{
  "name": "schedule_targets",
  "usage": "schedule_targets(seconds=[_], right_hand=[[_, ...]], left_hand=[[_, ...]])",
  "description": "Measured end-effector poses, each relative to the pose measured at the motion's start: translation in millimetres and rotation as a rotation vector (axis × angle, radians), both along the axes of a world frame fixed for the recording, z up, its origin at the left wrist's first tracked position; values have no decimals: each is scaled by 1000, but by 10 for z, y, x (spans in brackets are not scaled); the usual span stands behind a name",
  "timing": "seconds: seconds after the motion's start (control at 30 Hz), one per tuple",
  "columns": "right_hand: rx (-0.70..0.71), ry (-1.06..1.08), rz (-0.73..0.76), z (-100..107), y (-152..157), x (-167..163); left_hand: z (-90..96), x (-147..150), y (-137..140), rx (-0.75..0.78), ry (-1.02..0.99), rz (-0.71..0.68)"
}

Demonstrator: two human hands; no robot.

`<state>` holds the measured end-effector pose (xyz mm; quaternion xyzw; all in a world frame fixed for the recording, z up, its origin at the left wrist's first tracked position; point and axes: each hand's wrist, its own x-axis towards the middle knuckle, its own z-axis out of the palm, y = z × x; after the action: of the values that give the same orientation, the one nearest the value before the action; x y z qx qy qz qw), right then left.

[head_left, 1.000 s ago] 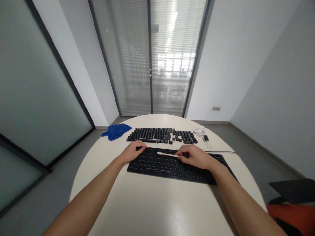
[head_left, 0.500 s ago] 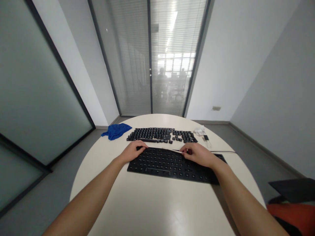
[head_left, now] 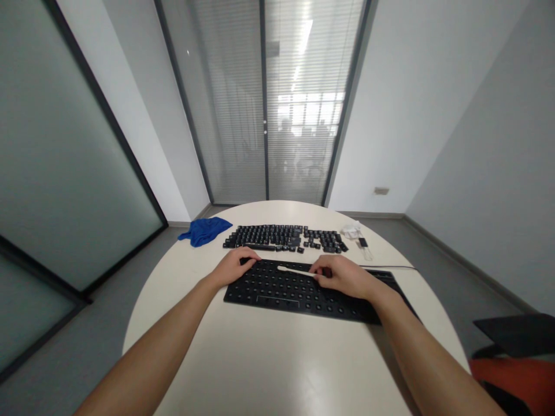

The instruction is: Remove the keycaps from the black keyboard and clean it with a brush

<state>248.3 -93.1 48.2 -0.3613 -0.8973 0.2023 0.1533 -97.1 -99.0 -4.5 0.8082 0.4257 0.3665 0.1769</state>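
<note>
A black keyboard stripped of its keycaps lies across the table, its rows of switch positions exposed. My left hand is closed on its far left corner, thumb and fingers at the edge. Pinched in my right hand is a white cotton swab, pointing left over the upper rows. Whether its tip touches the keyboard I cannot tell. My right hand and forearm hide part of the keyboard's right side. Just beyond it sit the removed black keycaps, laid out in keyboard order.
A blue cloth lies at the table's far left. Crumpled white material and a small black-and-wire tool are at the far right. A thin black cable runs off the right edge. A red and black chair stands beside the table.
My right hand has come slightly nearer to me, and the swab's tip has moved from the keyboard's far edge onto its upper rows. My left hand stays put.
</note>
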Motion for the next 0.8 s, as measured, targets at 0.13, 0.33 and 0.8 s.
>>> schedule_targets(seconds=[0.13, 0.33, 0.8], right_hand=[[7, -3, 36, 9, -33, -45], [-2, -18, 102, 14, -108, -142], [-45, -10, 127, 19, -105, -133]], left_hand=[[5, 0, -5, 0, 0, -1], [18, 6, -11, -3, 0, 5], [14, 4, -6, -2, -2, 9]])
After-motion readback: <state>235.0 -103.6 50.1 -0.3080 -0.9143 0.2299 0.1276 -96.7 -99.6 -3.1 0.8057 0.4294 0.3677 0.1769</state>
